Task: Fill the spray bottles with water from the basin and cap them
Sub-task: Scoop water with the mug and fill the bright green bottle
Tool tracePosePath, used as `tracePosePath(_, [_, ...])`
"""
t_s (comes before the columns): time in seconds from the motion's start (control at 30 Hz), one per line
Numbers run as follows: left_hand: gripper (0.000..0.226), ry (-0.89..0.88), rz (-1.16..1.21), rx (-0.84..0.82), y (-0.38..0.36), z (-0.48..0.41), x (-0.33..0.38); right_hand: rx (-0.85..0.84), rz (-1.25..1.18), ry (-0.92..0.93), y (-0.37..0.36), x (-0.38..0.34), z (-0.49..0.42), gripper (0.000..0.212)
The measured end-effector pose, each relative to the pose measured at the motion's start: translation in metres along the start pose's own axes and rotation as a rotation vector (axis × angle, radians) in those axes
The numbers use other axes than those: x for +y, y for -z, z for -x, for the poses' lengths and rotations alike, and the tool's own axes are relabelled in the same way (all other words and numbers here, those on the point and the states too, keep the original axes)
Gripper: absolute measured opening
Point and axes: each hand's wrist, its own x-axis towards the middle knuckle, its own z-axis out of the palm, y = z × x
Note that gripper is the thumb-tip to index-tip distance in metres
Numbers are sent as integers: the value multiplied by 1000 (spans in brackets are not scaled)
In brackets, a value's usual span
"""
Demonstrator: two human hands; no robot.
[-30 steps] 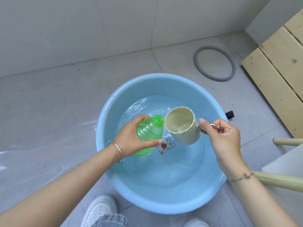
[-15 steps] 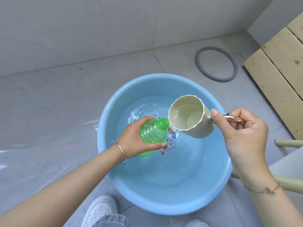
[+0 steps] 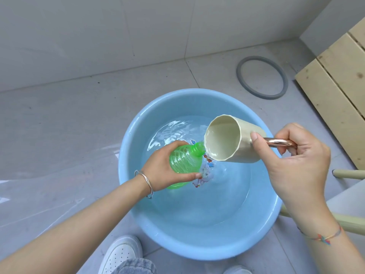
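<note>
Water tips from cup [image 3: 227, 143], gripped by right hand [image 3: 296, 155], toward green bottle [image 3: 184, 162] clasped in left hand [image 3: 162, 169] over basin [image 3: 134, 210]. Narrow neck: likely overshoot, spilling back past the mouth.

Counted in view: one blue basin [image 3: 130, 147], one green bottle [image 3: 183, 161], one cream cup [image 3: 233, 143], one grey ring [image 3: 261, 80] far right, two hands, two white shoes, two bracelets, one wooden pallet [image 3: 339, 80]
</note>
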Motion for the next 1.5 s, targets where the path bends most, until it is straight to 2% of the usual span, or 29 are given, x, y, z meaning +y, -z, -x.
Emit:
tracePosePath(0.63, [65,2,-1,20,-1,2,-1,13,159,233,1,-11,-3,40])
tracePosePath(0.93, [72,3,-19,25,-2,1,-4,7,212,288,0,-17,-6,39])
tracePosePath(1.13, [64,19,-8,21,-3,1,-5,8,254,352,-1,-19,-6,38])
tracePosePath(1.5, [76,28,12,12,-5,1,-4,10,330,560,-7,-22,-5,38])
